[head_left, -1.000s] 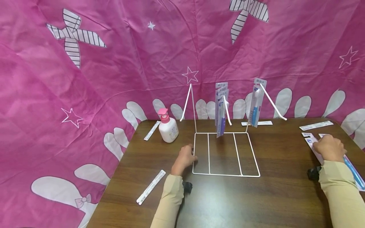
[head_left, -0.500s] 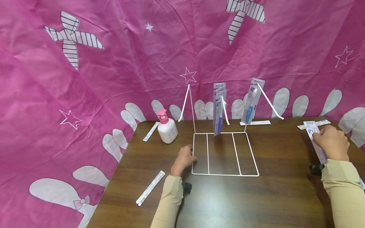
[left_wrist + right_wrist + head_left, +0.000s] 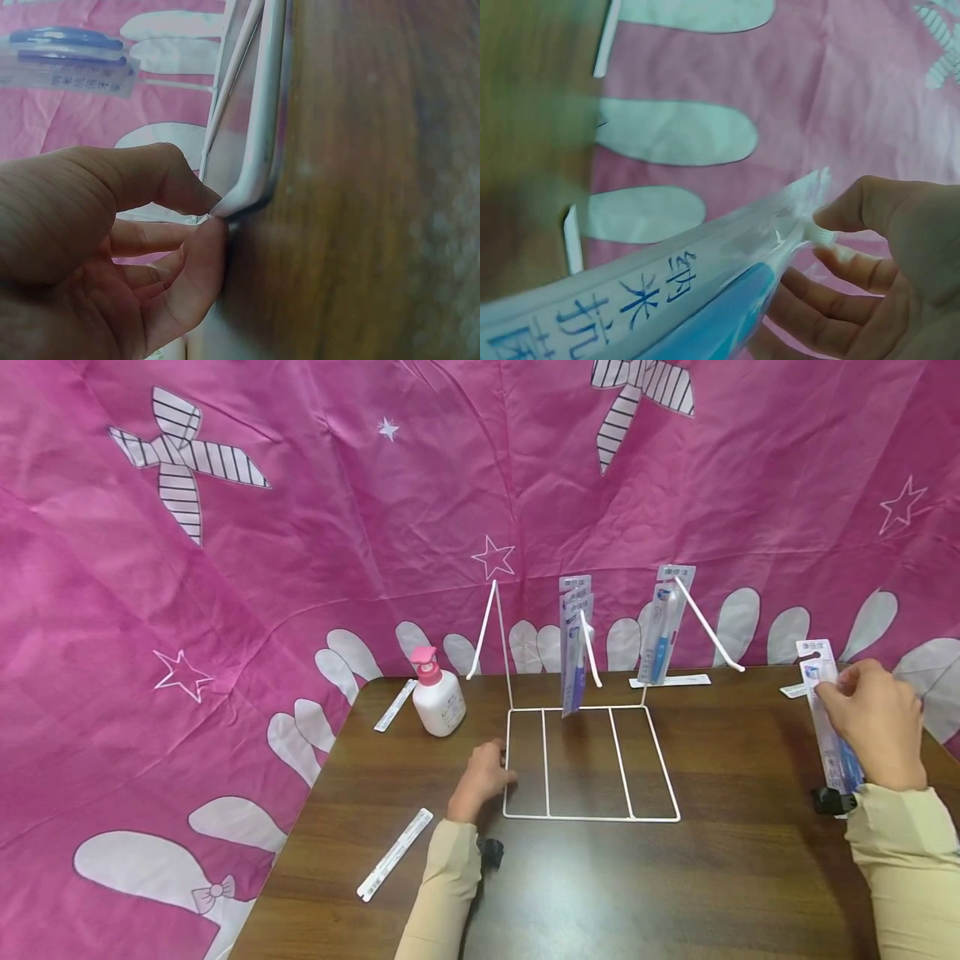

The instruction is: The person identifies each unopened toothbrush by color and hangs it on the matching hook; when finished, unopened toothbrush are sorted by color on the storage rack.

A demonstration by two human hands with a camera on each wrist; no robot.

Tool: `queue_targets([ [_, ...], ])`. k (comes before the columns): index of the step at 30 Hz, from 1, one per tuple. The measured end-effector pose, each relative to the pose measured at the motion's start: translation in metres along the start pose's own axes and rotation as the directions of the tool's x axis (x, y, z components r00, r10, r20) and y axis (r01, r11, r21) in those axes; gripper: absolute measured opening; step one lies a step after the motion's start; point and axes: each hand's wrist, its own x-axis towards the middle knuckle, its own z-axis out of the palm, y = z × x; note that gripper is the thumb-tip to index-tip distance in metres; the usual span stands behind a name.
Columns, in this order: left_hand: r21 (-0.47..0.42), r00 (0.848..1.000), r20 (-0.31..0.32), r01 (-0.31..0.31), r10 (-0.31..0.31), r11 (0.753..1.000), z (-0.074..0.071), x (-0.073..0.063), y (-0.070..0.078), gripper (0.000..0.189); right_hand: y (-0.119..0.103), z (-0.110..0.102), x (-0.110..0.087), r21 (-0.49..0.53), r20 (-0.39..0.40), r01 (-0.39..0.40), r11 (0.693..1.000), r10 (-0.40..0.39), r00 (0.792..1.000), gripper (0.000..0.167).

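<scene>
In the head view, a white wire display rack [image 3: 592, 818] stands on the wooden table. My left hand [image 3: 482, 779] pinches the left side of its base between thumb and fingers; the left wrist view shows the pinched wire [image 3: 259, 142] close up. At the right, my right hand [image 3: 881, 722] holds a packaged blue toothbrush [image 3: 823, 735] by one edge, raised above the table and nearly upright. The right wrist view shows its clear wrapper [image 3: 705, 277] pinched by the thumb and fingers. Purple toothbrush packs [image 3: 574, 681] hang on the middle hook, and a blue toothbrush pack [image 3: 662, 639] on the right hook.
A white pump bottle [image 3: 439, 703] with a pink top stands left of the rack. Flat white strips lie about: one at front left [image 3: 395, 854], one behind the rack [image 3: 678, 681], others near the back corners. A pink curtain [image 3: 337, 527] hangs behind the table.
My right hand has lifted the toothbrush pack off the table and tilted it upright. The pack on the right hook has swayed slightly. My left hand stays at the rack's base.
</scene>
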Motion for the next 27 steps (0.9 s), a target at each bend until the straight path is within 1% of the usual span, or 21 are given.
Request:
queue_targets([
  [2, -0.006, 1.000, 0.009, 0.015, -0.015, 1.000, 0.000, 0.000, 0.000, 0.037, -0.006, -0.002, -0.001, 0.021, -0.042, 0.014, 1.000, -0.013, 0.999, 0.029],
  [5, -0.017, 0.999, 0.018, 0.029, -0.028, 0.999, 0.000, 0.000, 0.000, 0.039, -0.016, -0.004, -0.003, 0.047, -0.079, 0.019, 0.999, -0.015, 0.997, 0.031],
  [10, -0.028, 1.000, 0.018, 0.024, -0.024, 0.999, 0.001, 0.000, 0.000, 0.040, -0.032, -0.008, -0.010, 0.079, -0.119, 0.000, 0.997, 0.009, 0.993, 0.033],
  [16, -0.021, 1.000, 0.011, 0.013, -0.013, 1.000, 0.000, -0.001, 0.000, 0.039, -0.050, -0.014, -0.018, 0.160, -0.179, 0.002, 0.987, 0.026, 0.984, 0.032],
  [19, -0.006, 1.000, 0.007, 0.006, -0.006, 1.000, -0.001, -0.001, 0.001, 0.039, -0.059, -0.018, -0.022, 0.224, -0.191, 0.001, 0.975, 0.043, 0.981, 0.026],
  [22, 0.000, 1.000, 0.005, 0.001, -0.001, 1.000, -0.001, 0.000, 0.000, 0.039, -0.069, -0.023, -0.027, 0.290, -0.192, 0.007, 0.957, 0.051, 0.980, 0.011],
  [23, 0.000, 1.000, 0.006, 0.000, 0.000, 1.000, -0.001, 0.000, 0.000, 0.039, -0.072, -0.024, -0.029, 0.307, -0.186, 0.002, 0.952, 0.059, 0.981, 0.012],
  [26, -0.003, 1.000, 0.010, -0.003, 0.003, 1.000, -0.001, 0.000, -0.001, 0.039, -0.079, -0.029, -0.035, 0.347, -0.177, 0.005, 0.938, 0.060, 0.982, 0.031],
  [27, -0.003, 1.000, 0.012, -0.002, 0.002, 1.000, 0.000, 0.000, -0.001, 0.039, -0.081, -0.030, -0.037, 0.365, -0.170, 0.002, 0.931, 0.064, 0.983, 0.035],
])
